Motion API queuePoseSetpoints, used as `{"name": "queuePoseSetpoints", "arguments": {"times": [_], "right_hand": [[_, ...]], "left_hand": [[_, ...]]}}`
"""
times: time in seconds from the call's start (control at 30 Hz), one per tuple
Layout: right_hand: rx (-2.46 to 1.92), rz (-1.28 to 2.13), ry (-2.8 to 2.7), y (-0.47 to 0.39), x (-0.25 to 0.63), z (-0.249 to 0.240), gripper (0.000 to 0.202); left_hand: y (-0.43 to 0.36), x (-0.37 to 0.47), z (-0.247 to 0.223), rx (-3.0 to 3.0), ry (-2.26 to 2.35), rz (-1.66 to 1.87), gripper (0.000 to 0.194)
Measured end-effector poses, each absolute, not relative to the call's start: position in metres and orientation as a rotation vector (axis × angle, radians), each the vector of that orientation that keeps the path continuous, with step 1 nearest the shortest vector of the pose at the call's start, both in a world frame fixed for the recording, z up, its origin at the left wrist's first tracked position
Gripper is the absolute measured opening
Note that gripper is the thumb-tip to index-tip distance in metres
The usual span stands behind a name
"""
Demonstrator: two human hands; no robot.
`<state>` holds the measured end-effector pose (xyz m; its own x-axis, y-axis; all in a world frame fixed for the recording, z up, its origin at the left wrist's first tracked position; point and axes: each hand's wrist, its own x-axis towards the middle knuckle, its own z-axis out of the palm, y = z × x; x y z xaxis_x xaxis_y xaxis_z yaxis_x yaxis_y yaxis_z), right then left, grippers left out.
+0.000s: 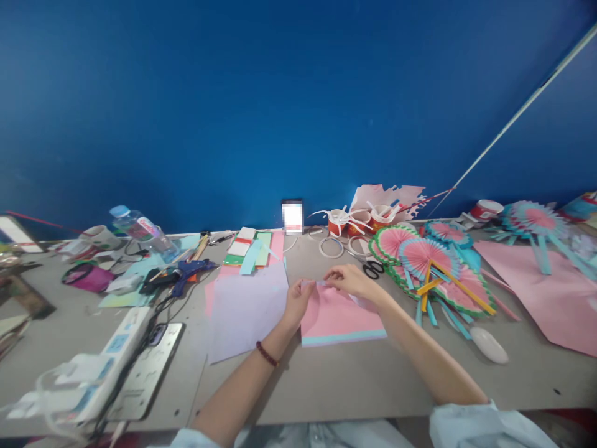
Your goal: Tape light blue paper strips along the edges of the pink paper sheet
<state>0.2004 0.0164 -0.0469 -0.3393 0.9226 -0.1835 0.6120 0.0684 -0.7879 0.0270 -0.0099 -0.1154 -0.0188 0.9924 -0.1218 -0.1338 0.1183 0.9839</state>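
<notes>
A sheet of pink paper (344, 320) with a light blue strip along its near edge lies on the table in front of me. My left hand (297, 300) pinches it at the far left corner, thumb and fingers closed together. Along the same far edge, my right hand (351, 281) has its fingertips closed on the paper, close to the left ones. A small pale piece shows between the fingertips, too small to name. Just left of my left hand lies a lilac sheet of paper (247, 311). Black-handled scissors (373, 269) rest beyond my right wrist.
Watermelon-patterned paper fans (433, 264) and a white computer mouse (489, 345) lie to the right. At the left are a power strip (116, 348), a phone (148, 373), a glue gun (186, 274) and a plastic bottle (144, 231). Paper tubs (337, 223) stand by the blue wall (298, 112).
</notes>
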Motion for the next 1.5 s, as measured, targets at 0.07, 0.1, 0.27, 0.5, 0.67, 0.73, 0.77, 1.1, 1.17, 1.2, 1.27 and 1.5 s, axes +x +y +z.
{"name": "queuePoseSetpoints", "arguments": {"times": [0.07,0.1,0.27,0.5,0.67,0.73,0.77,1.1,1.17,1.2,1.27,1.5], "right_hand": [[-1.516,1.158,-2.003,0.017,0.202,-0.047,0.019],[-1.511,1.163,-2.008,0.018,0.203,-0.047,0.020],[-1.503,1.212,-1.988,0.017,0.205,-0.044,0.021],[-1.524,1.156,-2.004,0.015,0.204,-0.038,0.019],[-1.504,1.142,-2.031,0.015,0.204,-0.038,0.019],[-1.495,1.119,-2.048,0.015,0.204,-0.037,0.022],[-1.492,1.108,-2.056,0.015,0.204,-0.037,0.022],[-1.484,0.900,-2.176,0.015,0.203,-0.038,0.019],[-1.495,0.843,-2.185,0.013,0.201,-0.036,0.020],[-1.500,0.813,-2.188,0.012,0.200,-0.035,0.020],[-1.502,0.765,-2.193,0.010,0.198,-0.033,0.020],[-1.619,0.662,-2.178,0.004,0.189,-0.031,0.021]], "left_hand": [[-0.009,0.026,-0.114,1.001,1.164,1.191,0.032],[-0.009,0.026,-0.114,0.994,1.159,1.189,0.032],[-0.008,0.025,-0.111,0.965,1.138,1.177,0.032],[-0.007,0.023,-0.110,0.952,1.109,1.156,0.035],[-0.004,0.022,-0.114,0.953,1.095,1.145,0.037],[-0.004,0.022,-0.113,0.956,1.086,1.142,0.037],[-0.005,0.022,-0.112,0.958,1.079,1.141,0.037],[-0.004,0.020,-0.101,1.069,1.132,1.212,0.031],[-0.004,0.020,-0.102,1.107,1.159,1.235,0.027],[-0.004,0.020,-0.101,1.130,1.166,1.234,0.025],[-0.005,0.021,-0.101,1.175,1.181,1.217,0.021],[-0.010,0.024,-0.095,1.178,1.193,1.243,0.016]]}}
